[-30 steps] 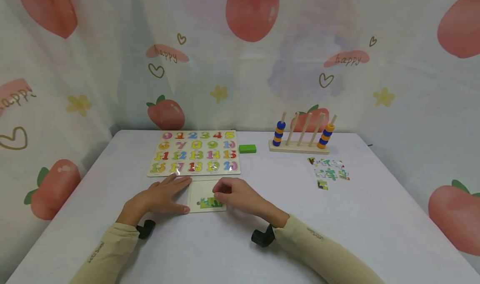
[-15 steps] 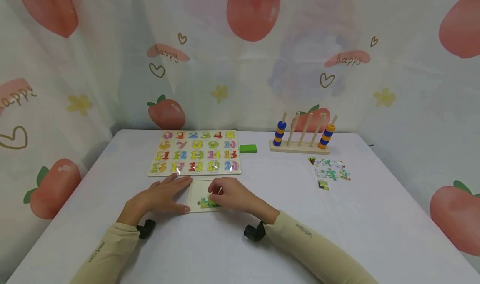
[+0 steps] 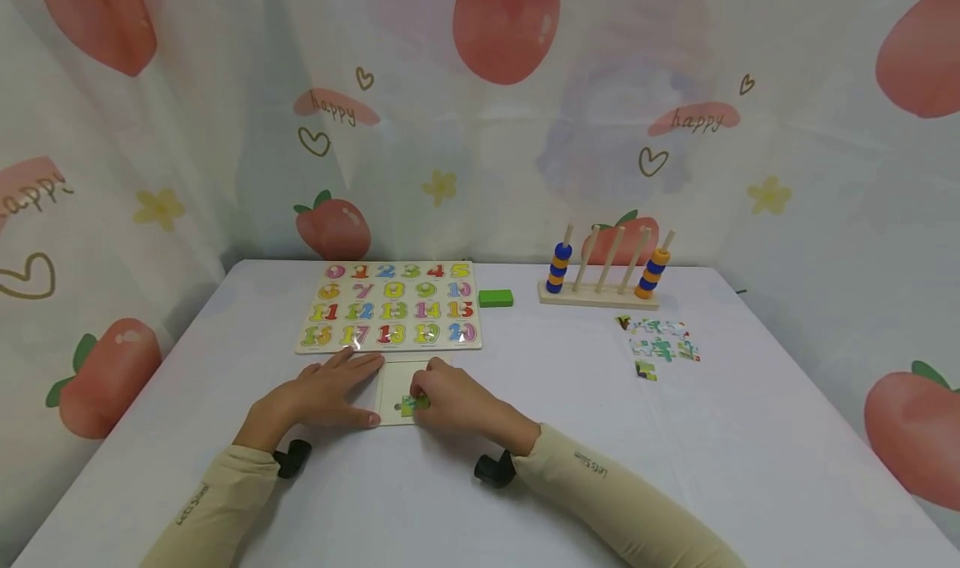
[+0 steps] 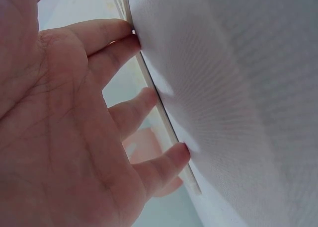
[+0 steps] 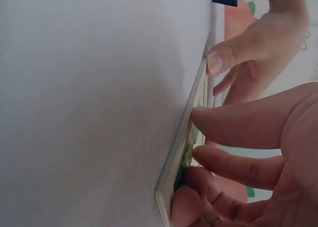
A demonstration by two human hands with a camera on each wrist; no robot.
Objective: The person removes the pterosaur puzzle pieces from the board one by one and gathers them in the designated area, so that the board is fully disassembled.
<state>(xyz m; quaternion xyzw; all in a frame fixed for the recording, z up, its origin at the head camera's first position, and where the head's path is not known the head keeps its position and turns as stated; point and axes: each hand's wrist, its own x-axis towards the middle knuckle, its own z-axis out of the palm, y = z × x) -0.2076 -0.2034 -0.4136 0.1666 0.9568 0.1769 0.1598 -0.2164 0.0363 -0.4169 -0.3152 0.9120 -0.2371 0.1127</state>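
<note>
A small pale puzzle tray (image 3: 395,378) lies near the middle of the table, with joined green jigsaw pieces (image 3: 408,404) along its near side. My left hand (image 3: 322,391) is spread flat at the tray's left, thumb at the near corner and the other fingers reaching its far side. In the left wrist view, straight fingertips (image 4: 183,150) rest along a thin board edge. My right hand (image 3: 459,397) bends over the pieces and pinches a jigsaw piece between thumb and fingertips, partly hiding it. In the right wrist view, its thumb (image 5: 238,125) reaches the tray's near rim.
Behind the tray lies a number puzzle board (image 3: 390,305), with a green block (image 3: 496,298) beside it. Farther right stands a wooden bead rack (image 3: 598,298) with blue and orange rings. Several loose jigsaw pieces (image 3: 662,349) lie in front of it. A printed curtain hangs behind.
My right hand has shifted left over the tray, its fingers curling closer together and covering more of the green pieces. My left hand has stayed in place.
</note>
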